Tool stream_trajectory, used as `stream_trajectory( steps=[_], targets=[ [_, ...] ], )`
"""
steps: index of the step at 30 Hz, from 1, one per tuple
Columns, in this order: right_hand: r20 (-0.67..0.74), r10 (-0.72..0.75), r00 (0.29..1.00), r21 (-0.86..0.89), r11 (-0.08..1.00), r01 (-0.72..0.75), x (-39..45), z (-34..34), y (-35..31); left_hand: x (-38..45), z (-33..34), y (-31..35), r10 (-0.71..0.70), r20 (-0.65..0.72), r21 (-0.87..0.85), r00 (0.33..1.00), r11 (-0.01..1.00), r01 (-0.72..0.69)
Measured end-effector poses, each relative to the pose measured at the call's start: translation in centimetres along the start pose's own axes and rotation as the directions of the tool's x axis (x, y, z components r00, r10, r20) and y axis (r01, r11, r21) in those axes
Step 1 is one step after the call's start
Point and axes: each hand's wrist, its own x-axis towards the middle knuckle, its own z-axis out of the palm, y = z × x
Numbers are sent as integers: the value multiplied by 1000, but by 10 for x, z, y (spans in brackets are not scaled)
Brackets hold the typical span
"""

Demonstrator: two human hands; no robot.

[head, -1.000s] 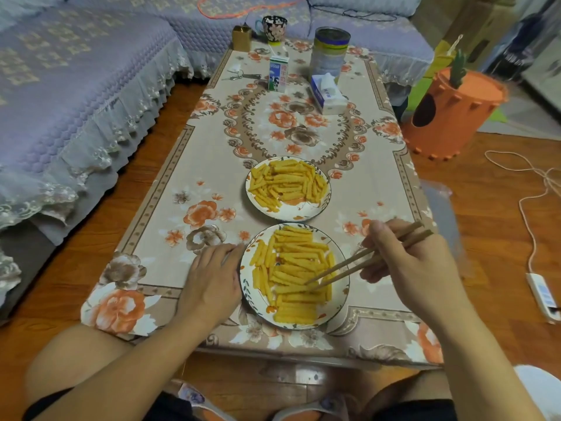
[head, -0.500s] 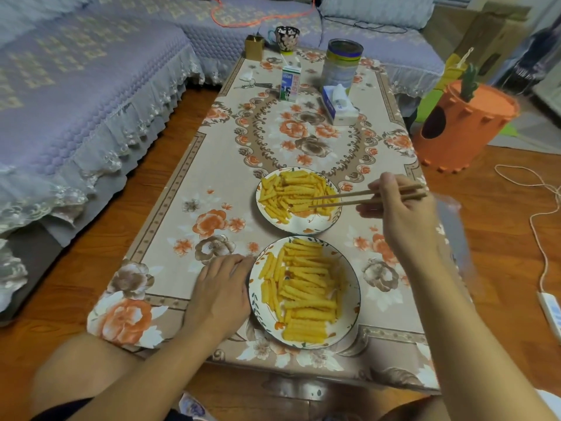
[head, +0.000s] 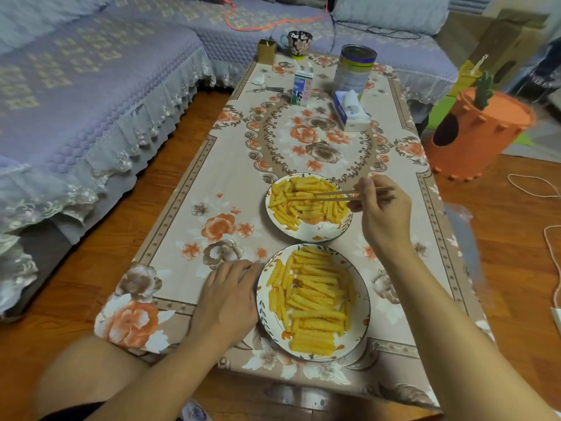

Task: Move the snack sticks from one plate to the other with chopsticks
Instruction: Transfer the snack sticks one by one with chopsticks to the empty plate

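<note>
Two white plates of yellow ridged snack sticks stand on the flowered tablecloth. The near plate holds a pile of sticks. The far plate holds another pile. My right hand grips a pair of wooden chopsticks, whose tips lie over the far plate's sticks. Whether a stick is pinched between the tips cannot be made out. My left hand rests on the table with its fingers against the near plate's left rim.
Farther back on the table stand a tissue box, a milk carton, a tin can, a mug and scissors. A sofa runs along the left. An orange stool and cables lie right.
My right hand carried the chopsticks from the near plate up to the far plate and now holds their tips over its sticks. My left hand stayed at the near plate's rim.
</note>
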Motion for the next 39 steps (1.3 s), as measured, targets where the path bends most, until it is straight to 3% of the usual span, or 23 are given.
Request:
stream_trajectory(
  steps=[5, 10, 17, 23, 30, 39],
  targets=[
    [-38, 26, 999, 70, 997, -23, -8, -20, -22, 0, 0, 1, -2, -9, 5, 1000, 1000, 2],
    [57, 193, 979, 223, 954, -201, -44, -70, -49, 0, 2, 0, 1, -7, 0, 1000, 1000, -1],
    [119, 343, 932, 224, 905, -361, -122, -102, -46, -2, 4, -2, 5, -20, -4, 1000, 1000, -5],
    [77, 307, 948, 83, 946, -313, -133, -116, -51, -1, 7, -2, 5, -22, 4, 1000, 1000, -5],
    [-11, 239, 971, 51, 970, -238, -124, -122, -54, -3, 6, -2, 11, -37, 6, 999, 1000, -11],
    [136, 224, 965, 9, 974, -227, -128, -100, -55, -2, 6, -1, 11, -51, -8, 999, 1000, -11]
  ],
)
